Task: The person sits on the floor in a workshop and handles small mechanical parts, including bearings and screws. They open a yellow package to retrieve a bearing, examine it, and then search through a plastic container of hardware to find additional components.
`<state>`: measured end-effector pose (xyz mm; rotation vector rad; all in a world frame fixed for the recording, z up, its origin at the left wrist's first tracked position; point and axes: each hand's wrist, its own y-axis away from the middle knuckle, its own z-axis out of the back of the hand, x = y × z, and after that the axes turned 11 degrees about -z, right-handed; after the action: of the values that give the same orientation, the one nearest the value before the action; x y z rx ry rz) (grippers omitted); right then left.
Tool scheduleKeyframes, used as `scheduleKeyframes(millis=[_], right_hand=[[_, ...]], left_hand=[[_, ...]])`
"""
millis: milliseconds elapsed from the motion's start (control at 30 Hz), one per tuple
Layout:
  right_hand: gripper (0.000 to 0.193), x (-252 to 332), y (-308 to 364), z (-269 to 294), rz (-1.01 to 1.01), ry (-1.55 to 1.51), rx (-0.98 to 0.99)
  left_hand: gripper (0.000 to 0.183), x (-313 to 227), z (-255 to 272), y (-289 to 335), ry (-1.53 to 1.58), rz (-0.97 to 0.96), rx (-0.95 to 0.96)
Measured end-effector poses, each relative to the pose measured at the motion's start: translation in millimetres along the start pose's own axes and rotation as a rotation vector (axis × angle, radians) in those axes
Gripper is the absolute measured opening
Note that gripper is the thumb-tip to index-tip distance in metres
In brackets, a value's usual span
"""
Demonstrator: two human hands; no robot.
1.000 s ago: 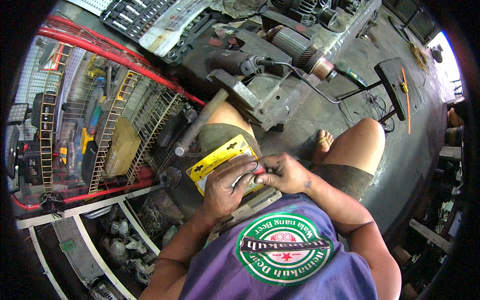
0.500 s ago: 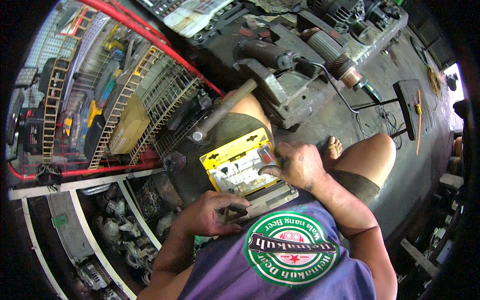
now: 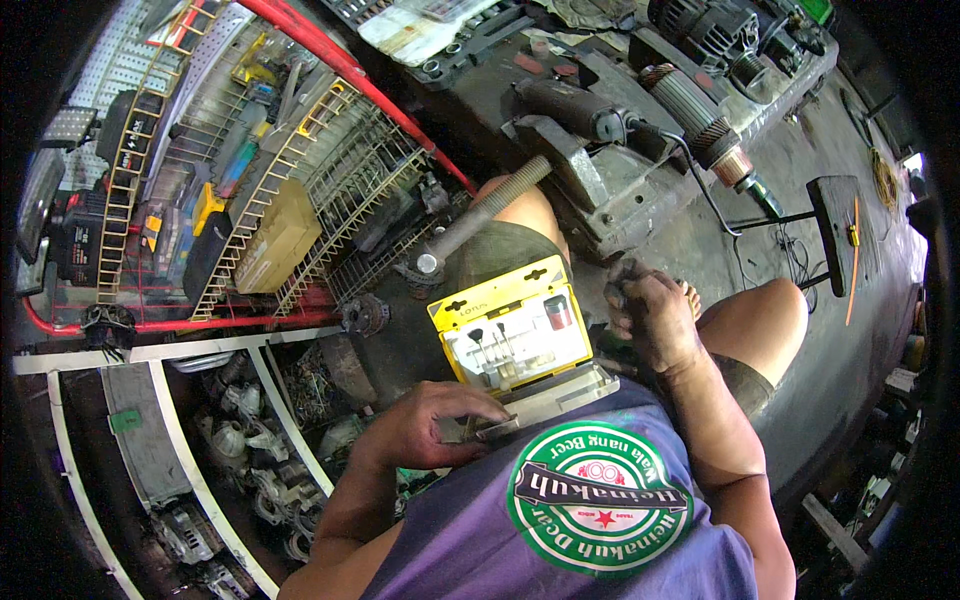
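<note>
On my lap lies an opened yellow accessory case (image 3: 515,320) holding small rotary-tool bits, several of them with white or dark heads. A little red-and-clear tub (image 3: 556,312) sits in its upper right corner. The case's greyish cover (image 3: 565,392) is folded down toward my shirt. My left hand (image 3: 445,425) grips the left end of that cover, thumb below and fingers above. My right hand (image 3: 655,312) is raised to the right of the case, apart from it, with fingers curled together; whatever it may hold is hidden.
Ahead stands a heavy bench vise (image 3: 590,190), its screw handle (image 3: 490,215) reaching toward my knee. Beyond it lie a motor armature (image 3: 690,110) and other motor parts. To the left are a red-framed wire rack (image 3: 400,130) of tools and a white-framed shelf (image 3: 165,430) of metal parts.
My right hand has left the case's right side and moved up and right, its fingers curling closed. My left hand stays on the cover. The whole view has shifted slightly.
</note>
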<state>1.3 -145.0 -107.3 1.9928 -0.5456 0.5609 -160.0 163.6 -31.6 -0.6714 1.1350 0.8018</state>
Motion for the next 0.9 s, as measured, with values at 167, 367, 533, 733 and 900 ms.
scheduleKeyframes(millis=[167,367,533,733,900], right_hand=[[0.020,-15,1,4,-0.040,-0.284,0.030],[0.021,-27,1,31,-0.043,-0.189,0.034],[0.025,-21,3,23,-0.031,-0.157,0.006],[0.024,0,12,-1,0.146,0.415,-0.016],[0.020,8,-8,-20,0.619,0.824,0.177]], left_hand=[[0.042,-3,1,0,-0.010,0.025,-0.015],[0.039,-3,-1,-7,-0.007,-0.009,-0.002],[0.036,-3,-2,-7,-0.045,-0.033,-0.008],[0.036,-4,-3,-5,-0.048,-0.021,-0.013],[0.036,-4,-3,-4,-0.067,-0.029,-0.007]])
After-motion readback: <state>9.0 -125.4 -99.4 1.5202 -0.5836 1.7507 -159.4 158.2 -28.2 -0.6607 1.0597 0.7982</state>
